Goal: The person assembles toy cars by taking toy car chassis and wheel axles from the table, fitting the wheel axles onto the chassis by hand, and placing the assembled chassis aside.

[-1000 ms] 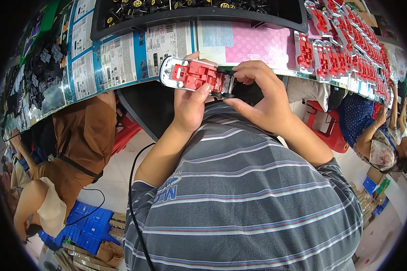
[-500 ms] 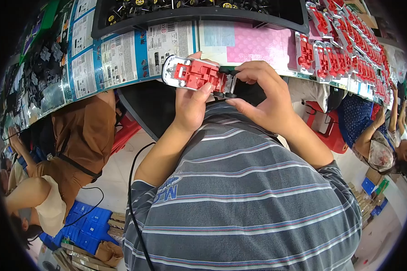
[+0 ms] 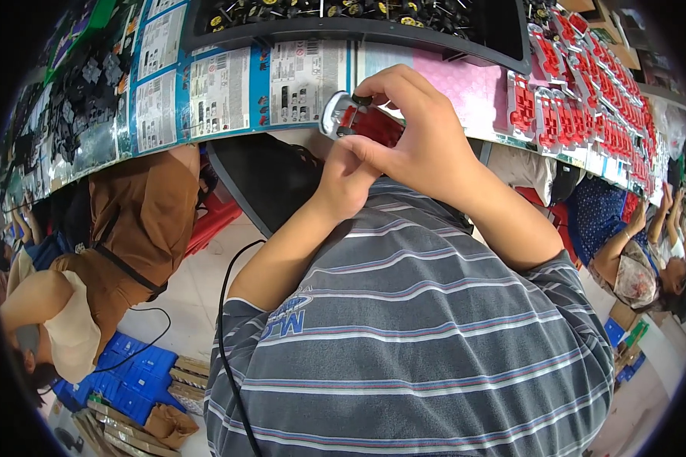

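A toy car body [image 3: 381, 128], red underside up with a white and silver end, lies across my left hand [image 3: 341, 181] above the table's front edge. That hand is closed around it from below, and most of its fingers are hidden. My right hand [image 3: 427, 133] arches over the car. Its index finger and thumb pinch a wheel axle with a black wheel [image 3: 362, 100] at the far side and another black wheel [image 3: 344, 131] at the near side, across the car's left part. The car's right part is covered by my right hand.
A black tray [image 3: 358, 29] of axles with black and yellow wheels stands behind my hands. Rows of red and silver car bodies [image 3: 549, 114] fill the right. Printed cards [image 3: 221, 90] cover the table, with black parts [image 3: 91, 91] further left. People sit at both sides.
My right hand has moved left over the car, from its right end to its left part, and its fingers have closed on the wheels. The car has shifted right and is now mostly covered.
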